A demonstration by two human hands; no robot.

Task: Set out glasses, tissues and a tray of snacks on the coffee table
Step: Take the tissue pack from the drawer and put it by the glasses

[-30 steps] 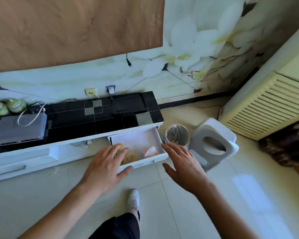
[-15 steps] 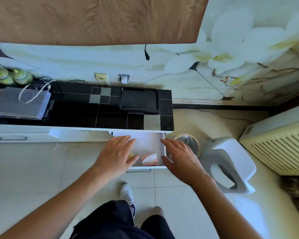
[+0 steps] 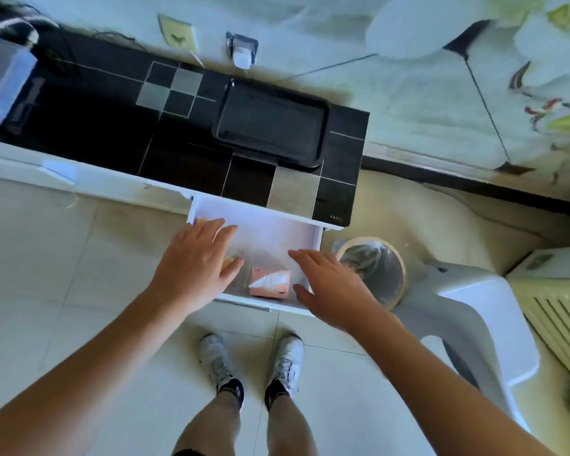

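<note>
Both hands have dropped nearer the drawer: left hand and right hand, spread and empty, flank the tissues lying inside. Black tray waits on the bench. Nothing looks collected yet.

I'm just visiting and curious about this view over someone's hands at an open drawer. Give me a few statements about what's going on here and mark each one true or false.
1. The drawer under the black cabinet top is pulled open. True.
2. The right hand is gripping the pink tissue pack. False: the hand is spread open beside the pack, not closed on it.
3. A dark tray lies on the cabinet top with nothing on it. True.
4. The left hand rests on the tray. False: it hovers open over the drawer's left part.
5. A bin lined with a plastic bag stands to the right of the drawer. True.
</note>
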